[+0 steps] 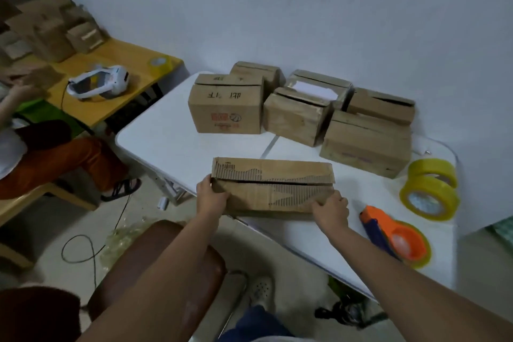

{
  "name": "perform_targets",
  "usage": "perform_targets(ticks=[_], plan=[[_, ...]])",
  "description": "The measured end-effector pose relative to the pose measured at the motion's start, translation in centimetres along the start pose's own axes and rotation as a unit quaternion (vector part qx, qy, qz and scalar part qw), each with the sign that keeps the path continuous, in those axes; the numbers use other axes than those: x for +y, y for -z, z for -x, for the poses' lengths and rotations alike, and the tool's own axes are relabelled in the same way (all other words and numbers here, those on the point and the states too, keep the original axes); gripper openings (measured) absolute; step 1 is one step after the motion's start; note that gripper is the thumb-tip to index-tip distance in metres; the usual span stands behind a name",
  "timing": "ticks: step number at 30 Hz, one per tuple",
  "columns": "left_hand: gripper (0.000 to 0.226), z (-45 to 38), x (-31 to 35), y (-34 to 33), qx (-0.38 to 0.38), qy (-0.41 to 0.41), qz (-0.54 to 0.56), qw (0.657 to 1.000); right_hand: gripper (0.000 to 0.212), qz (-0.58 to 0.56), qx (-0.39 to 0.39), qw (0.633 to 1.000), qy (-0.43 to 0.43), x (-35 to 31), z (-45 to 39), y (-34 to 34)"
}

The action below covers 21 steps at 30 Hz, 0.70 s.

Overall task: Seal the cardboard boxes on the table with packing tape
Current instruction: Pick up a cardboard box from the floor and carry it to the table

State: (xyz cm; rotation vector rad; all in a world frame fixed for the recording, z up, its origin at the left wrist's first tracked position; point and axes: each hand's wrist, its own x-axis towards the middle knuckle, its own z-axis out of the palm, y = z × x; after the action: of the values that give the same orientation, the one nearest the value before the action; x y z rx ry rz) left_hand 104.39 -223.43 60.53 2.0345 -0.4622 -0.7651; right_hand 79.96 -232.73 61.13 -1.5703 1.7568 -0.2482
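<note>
— Grip, both hands: left hand [212,197] clasped the left end of the long box [273,189]; right hand [330,209] pinched its near right corner. Box sat at the front edge of the white tabletop [166,139].

— Seal status?

— Flaps folded shut, dark centre seam showing, no tape seen across it. Judged: unsealed, being positioned only.

— Remaining stock?

— Six smaller boxes [226,104] clustered at the back; several seams gaped, one showed white contents. Whether any carried tape could not be told. Most of the job looked outstanding.

— Materials?

— Boxes: brown corrugated board, matt, scuffed; long box had its outer paper torn, exposing ribbed fluting. Tape rolls [429,193]: two, glossy yellowish, stacked at right. Tape dispenser [395,236]: orange and blue plastic, loaded, beside the right hand, untouched.
</note>
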Motion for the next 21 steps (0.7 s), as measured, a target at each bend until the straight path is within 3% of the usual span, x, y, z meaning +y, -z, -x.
perform_targets(ticks=[8, 13, 17, 19, 21], plan=[[0.062, -9.3, 4.5, -3.3, -0.101, -0.019, -0.045, 0.994, 0.063, -0.017, 0.056, 0.996, -0.072, -3.7, -6.1, -1.0], [0.066, -10.9, 5.0, -5.0, -0.135, -0.035, -0.192, 0.971, 0.053, -0.021, 0.106, 0.992, -0.060, -2.7, -7.5, -2.0], [0.080, -9.5, 5.3, -7.1, -0.021, -0.240, -0.347, 0.906, 0.038, -0.097, 0.147, 0.984, -0.038, -1.2, -8.3, -1.3], [0.088, -8.9, 5.3, -8.2, -0.058, -0.351, -0.391, 0.849, 0.036, -0.073, 0.150, 0.985, -0.029, 0.7, -8.6, -0.9], [0.082, -8.4, 4.9, -9.4, -0.173, -0.425, -0.414, 0.786, 0.036, -0.004, 0.148, 0.988, -0.052, 3.2, -8.5, -0.1]])
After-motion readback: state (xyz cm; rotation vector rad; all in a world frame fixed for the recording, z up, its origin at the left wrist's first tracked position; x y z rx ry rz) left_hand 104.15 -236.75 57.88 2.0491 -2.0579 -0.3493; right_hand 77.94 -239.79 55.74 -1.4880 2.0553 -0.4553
